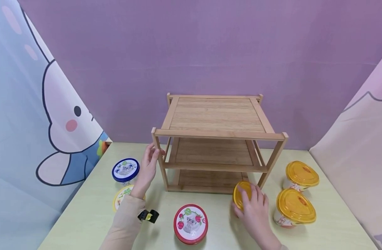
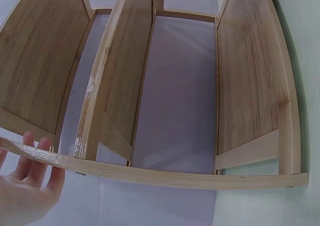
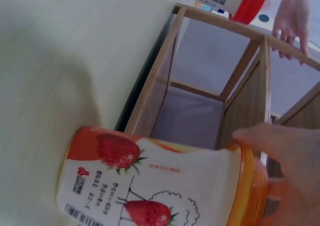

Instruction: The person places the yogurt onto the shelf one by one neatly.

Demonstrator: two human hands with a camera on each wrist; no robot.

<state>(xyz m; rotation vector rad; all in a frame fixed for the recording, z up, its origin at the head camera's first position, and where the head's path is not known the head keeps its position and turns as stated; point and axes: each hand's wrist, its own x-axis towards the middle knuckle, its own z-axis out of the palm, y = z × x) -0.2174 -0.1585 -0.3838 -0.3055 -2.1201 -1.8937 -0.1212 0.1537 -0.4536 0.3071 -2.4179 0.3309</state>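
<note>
My left hand [image 1: 148, 167] grips the left front post of a three-tier wooden rack [image 1: 217, 114]. In the left wrist view, its fingers curl behind the post [image 2: 185, 178]. My right hand [image 1: 254, 210] holds a yellow-lidded tub [image 1: 242, 193] by its lid, at the right front of the rack's bottom tier. The right wrist view shows strawberry pictures on the tub's white side, with thumb and fingers around the rim of the lid. The tub stands close to the rack's lower front edge. The palm and part of the lid hide each other.
Two yellow-lidded tubs [image 1: 295, 205] stand on the right of the table [image 1: 331, 229]. A red-lidded tub [image 1: 191, 224] stands at front centre. Left are a blue-lidded tub [image 1: 126, 170] and a yellow-rimmed tub [image 1: 120, 196], partly behind my left wrist. A purple curtain [image 1: 203, 45] hangs behind the rack.
</note>
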